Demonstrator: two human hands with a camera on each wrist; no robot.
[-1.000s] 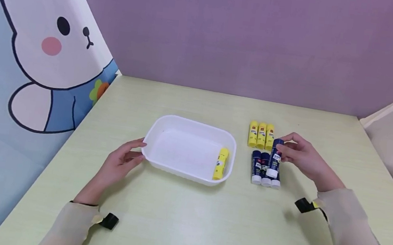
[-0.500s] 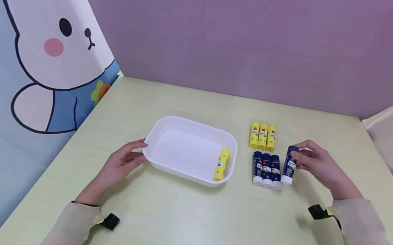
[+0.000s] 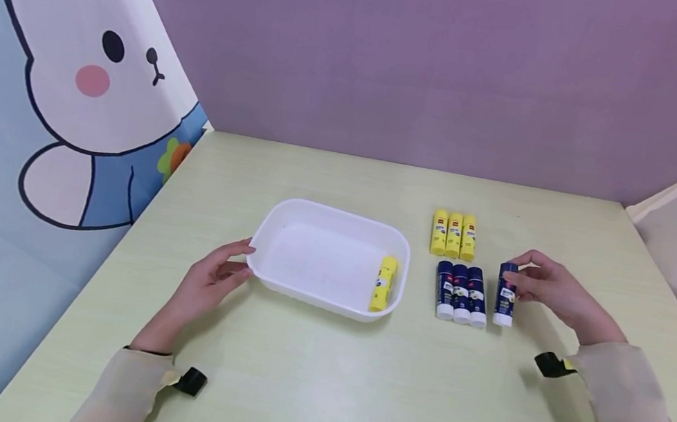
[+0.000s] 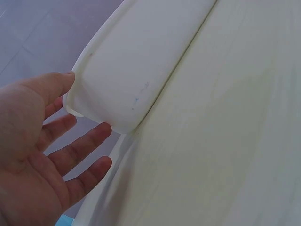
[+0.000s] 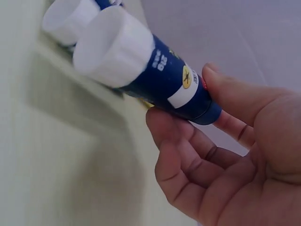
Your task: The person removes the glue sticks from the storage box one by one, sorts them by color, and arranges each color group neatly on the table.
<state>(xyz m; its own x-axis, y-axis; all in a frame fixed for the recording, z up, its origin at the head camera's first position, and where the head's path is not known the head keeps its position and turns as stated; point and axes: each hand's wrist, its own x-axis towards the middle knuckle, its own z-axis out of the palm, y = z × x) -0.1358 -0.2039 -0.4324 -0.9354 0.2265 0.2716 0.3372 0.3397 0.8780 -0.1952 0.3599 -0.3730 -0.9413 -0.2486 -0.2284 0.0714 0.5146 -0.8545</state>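
Observation:
A navy glue stick [image 3: 506, 294] with a white end is pinched between the thumb and fingers of my right hand [image 3: 551, 291], standing just right of three more navy glue sticks [image 3: 460, 292] in a row. In the right wrist view, that held glue stick [image 5: 155, 70] points its white end away from the palm. My left hand [image 3: 212, 277] touches the left end of a white plastic tray [image 3: 332, 215] with relaxed fingers. The left wrist view has the thumb at the tray's rim, the other fingers spread loosely beside its wall. Inside the tray, at its right end, lies one yellow glue stick [image 3: 383, 284].
Three yellow glue sticks [image 3: 453, 234] lie side by side behind the navy row. The pale table [image 3: 318, 390] runs back to a purple panel [image 3: 424, 67]. A cloth with a cartoon rabbit [image 3: 102, 86] hangs at the left.
My right hand has carried the navy glue stick from over the navy row to the right, then lowered it beside the row's right end. My left hand has stayed at the tray.

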